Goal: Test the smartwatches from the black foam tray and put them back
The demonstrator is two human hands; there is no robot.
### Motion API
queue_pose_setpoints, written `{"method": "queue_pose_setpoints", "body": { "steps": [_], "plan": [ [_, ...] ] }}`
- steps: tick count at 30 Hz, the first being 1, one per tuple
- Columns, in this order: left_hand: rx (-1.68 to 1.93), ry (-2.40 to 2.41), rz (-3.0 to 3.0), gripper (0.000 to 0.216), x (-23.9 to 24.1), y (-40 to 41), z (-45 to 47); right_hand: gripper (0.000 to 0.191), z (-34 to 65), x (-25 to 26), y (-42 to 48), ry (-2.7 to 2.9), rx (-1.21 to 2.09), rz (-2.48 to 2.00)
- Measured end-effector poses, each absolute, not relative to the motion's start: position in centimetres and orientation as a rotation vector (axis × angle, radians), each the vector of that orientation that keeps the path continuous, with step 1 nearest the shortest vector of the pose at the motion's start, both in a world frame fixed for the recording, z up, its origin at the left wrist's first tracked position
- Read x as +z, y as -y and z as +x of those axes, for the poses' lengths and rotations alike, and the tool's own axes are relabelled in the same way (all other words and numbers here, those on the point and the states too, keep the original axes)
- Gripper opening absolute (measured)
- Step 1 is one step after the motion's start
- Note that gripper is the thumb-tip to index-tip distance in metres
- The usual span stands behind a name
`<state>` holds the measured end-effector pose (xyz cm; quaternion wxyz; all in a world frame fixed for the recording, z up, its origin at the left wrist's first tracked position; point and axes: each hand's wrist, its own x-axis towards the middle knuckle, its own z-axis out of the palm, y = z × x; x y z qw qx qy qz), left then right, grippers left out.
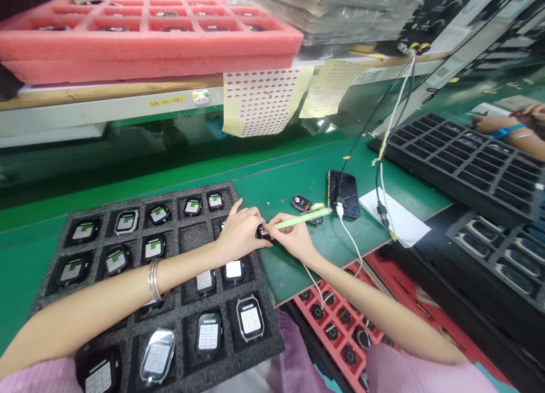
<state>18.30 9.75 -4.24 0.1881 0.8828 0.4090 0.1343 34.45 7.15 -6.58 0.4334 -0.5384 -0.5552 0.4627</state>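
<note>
Under the left arm, and on to the left, a gray foam tray [269,341] is filled with watches [250,318]. Its right edge runs just under the left hand [240,231], and its near corner is seen past the edge of the green bench [276,171]. The left hand's fingers are bent, and a small dark thing [261,231] is pinched at their tips; most of it is hidden. A green pen [306,216] is gripped in the curled right hand [293,237], with its low end at the dark thing. The bench edge passes beneath the right forearm, and a red tray [336,347] is seen below it. Bench top is left between the hands and the shelf [114,110]. Farther right, room is taken up by a phone [349,194], a white paper [398,220] and a black tray [464,164].

Up and left of the hands, a yellow label [167,101] is stuck on the shelf, but its marks cannot be read. Above the hands, rows of red arrows are printed on a hanging sheet [266,100]. Tiny print is shown on the watches.
</note>
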Motion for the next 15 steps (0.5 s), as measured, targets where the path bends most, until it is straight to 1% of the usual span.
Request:
{"method": "queue_pose_setpoints", "body": {
  "steps": [9,15],
  "plan": [
    [0.371,-1.155,2.48,0.035,-4.2,-9.78,18.42,0.029,34.64,-6.75,-7.23,1.444,1.1,-1.328],
    [0.353,-1.16,2.501,0.034,-3.95,-9.5,18.32,0.03,34.66,-6.88,-6.99,1.516,0.995,-1.327]
  ]
}}
